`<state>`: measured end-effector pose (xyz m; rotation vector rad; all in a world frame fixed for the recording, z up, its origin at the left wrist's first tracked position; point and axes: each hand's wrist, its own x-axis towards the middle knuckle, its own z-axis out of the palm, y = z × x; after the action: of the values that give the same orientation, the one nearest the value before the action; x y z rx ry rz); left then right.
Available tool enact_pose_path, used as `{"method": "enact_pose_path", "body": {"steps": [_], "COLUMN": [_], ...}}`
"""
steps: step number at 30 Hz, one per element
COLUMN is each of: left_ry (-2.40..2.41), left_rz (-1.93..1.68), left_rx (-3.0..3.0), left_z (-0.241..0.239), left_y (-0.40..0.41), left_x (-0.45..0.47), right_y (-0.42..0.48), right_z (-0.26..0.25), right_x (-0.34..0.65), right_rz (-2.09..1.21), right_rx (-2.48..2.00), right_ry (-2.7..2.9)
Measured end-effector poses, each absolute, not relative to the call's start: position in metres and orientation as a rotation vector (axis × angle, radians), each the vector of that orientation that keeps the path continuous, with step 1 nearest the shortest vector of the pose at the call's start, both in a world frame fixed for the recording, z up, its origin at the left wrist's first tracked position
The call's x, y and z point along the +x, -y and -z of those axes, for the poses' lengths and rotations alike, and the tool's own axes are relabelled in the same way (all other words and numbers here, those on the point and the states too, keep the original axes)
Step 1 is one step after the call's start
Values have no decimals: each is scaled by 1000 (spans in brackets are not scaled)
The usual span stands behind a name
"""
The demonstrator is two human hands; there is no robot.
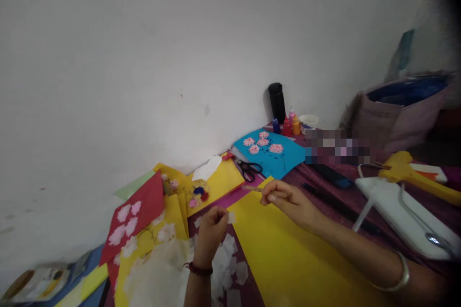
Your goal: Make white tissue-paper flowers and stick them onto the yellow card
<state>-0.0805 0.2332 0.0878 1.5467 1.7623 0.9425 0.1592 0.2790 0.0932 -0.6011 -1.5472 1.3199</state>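
My left hand (211, 231) is closed, with a small piece of white tissue paper (231, 218) pinched at its fingertips. Below it, more white tissue pieces (226, 254) lie scattered beside a large translucent sheet (158, 271). My right hand (290, 202) is closed around a thin stick (252, 188) that points left; blur hides whether it is a paintbrush. Under the right hand and forearm lies a yellow paper sheet (284, 254). Just beyond the left hand, a round palette (198, 193) carries blue, red and pink paint.
Black scissors (248, 170) lie near a blue paper with pink flowers (288, 153). Paint bottles (287, 127), a white cup (309, 122) and a black flask (276, 102) stand by the wall. A red paper (140, 211) leans left. A white board (406, 220) and yellow tool (414, 175) lie right.
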Motion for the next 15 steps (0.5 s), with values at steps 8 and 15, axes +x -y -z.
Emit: {"method": "enact_pose_path", "body": {"steps": [8, 15], "left_ry": [-1724, -1729], "left_rz": [-939, -802], "left_rx": [1475, 1316], "left_z": [-65, -43], "left_y": [-256, -265], "left_x": [-67, -69], "right_y": [-298, -299], "right_z": [-56, -49], "right_x": [156, 157], "right_rz": [-1457, -1514], "right_rx": [-690, -731], "right_ry": [1250, 1272]}}
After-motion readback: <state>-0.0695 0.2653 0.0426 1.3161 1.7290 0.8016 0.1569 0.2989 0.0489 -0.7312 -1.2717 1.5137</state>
